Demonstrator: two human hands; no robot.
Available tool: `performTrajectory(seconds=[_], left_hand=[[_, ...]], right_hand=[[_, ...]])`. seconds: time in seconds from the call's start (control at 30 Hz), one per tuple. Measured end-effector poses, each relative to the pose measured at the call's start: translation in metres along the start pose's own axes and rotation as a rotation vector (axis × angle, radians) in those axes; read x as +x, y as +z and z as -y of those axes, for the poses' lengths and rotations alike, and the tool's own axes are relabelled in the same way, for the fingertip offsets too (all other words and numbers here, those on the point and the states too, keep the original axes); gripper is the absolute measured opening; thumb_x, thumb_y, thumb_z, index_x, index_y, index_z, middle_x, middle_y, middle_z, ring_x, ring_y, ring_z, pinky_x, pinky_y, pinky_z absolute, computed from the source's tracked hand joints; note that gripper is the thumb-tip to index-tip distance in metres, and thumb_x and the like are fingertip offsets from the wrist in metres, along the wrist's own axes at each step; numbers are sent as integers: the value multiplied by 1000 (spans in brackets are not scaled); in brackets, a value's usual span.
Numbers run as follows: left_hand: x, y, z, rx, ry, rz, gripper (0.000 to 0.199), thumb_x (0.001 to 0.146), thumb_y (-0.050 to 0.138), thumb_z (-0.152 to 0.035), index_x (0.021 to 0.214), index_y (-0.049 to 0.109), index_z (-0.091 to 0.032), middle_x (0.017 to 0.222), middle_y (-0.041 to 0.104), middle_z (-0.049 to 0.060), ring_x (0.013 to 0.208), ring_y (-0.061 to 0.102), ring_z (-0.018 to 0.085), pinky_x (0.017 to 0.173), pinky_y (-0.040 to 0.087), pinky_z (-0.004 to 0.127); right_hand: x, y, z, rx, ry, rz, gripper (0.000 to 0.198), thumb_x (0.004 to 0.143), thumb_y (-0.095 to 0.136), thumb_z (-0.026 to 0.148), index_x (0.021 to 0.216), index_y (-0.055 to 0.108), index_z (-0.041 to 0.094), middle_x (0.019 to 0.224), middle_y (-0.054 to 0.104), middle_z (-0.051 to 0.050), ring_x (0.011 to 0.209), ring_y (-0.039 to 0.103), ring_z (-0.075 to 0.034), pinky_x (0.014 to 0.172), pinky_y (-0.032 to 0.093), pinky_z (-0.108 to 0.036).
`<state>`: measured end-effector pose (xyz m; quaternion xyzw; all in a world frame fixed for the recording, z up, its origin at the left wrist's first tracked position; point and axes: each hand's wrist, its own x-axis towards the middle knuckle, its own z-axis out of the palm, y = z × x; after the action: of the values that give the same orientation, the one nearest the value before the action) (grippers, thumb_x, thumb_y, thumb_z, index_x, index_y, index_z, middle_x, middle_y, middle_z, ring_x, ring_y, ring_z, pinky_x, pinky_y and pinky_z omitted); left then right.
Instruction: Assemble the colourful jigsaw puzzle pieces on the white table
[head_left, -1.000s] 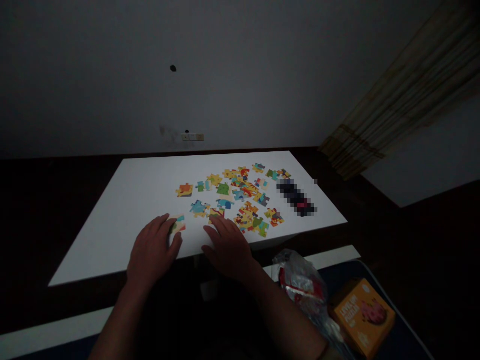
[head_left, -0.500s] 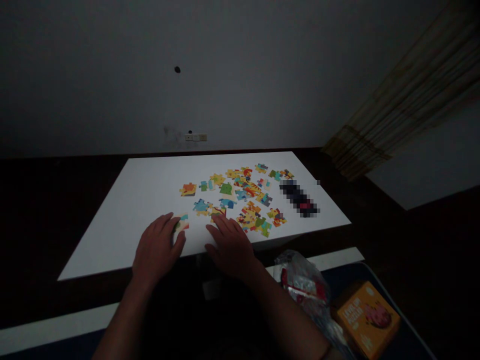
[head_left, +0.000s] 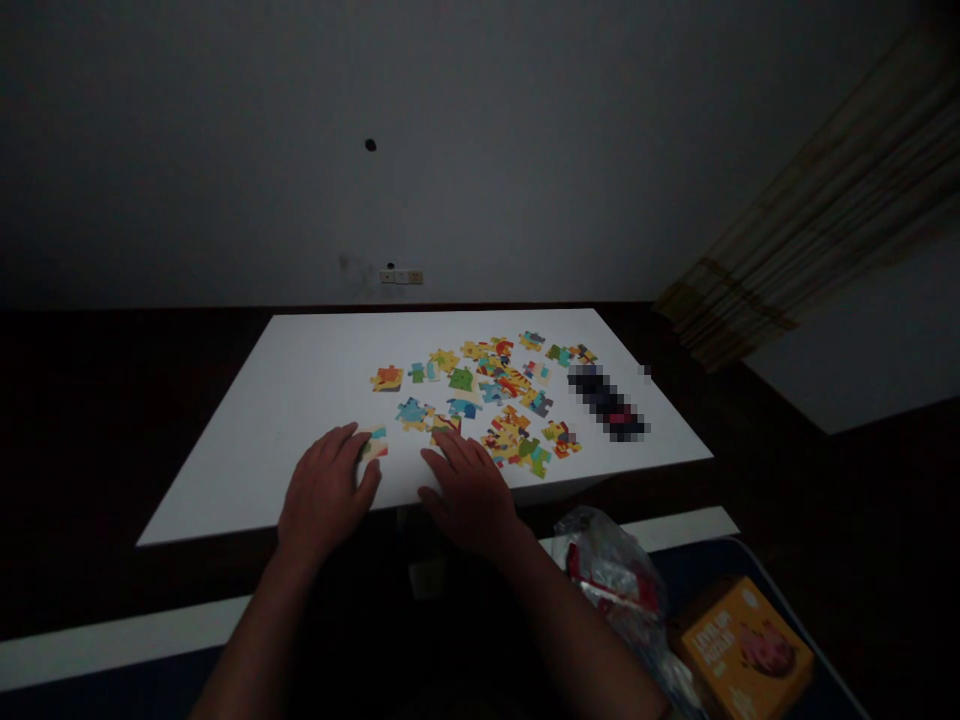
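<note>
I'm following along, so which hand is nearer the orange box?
Right: the right hand lies beyond and left of the orange box; the left hand is farther left.

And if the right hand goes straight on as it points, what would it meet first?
Most likely the yellow-and-red puzzle piece, which the right hand partly covers; whether they touch is unclear.

Left hand (head_left: 321,490) and right hand (head_left: 472,488) spread beside puzzle pieces (head_left: 462,379) on a table (head_left: 247,430).
</note>
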<state>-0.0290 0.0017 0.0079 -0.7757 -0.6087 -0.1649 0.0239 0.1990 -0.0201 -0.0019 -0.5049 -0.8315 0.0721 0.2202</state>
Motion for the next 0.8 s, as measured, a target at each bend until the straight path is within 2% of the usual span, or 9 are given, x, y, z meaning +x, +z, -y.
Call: performTrajectory(seconds=[0.2,0.43,0.8], left_hand=[[-1,-2,0,-34,-7,21,45,90,43,-39,132,50,-24,140,51,9,129,45,27,110,35,50],[-2,0,1,-25,-10,29,43,91,42,-38,129,50,-21,140,50,12,130,44,29,110,34,50],[-2,1,3,-69,-14,7,40,89,44,-37,126,52,-24,137,53,11,129,46,31,108,36,53]], right_hand=[[1,1,0,19,7,16,48,91,49,43,135,49,23,149,41,-10,140,32,-29,114,28,-50],[0,3,0,13,5,14,48,91,48,43,135,49,24,148,41,-9,140,32,-29,113,28,-50],[1,3,2,5,10,5,47,90,51,42,134,49,26,147,43,-9,139,33,-30,113,30,-51]])
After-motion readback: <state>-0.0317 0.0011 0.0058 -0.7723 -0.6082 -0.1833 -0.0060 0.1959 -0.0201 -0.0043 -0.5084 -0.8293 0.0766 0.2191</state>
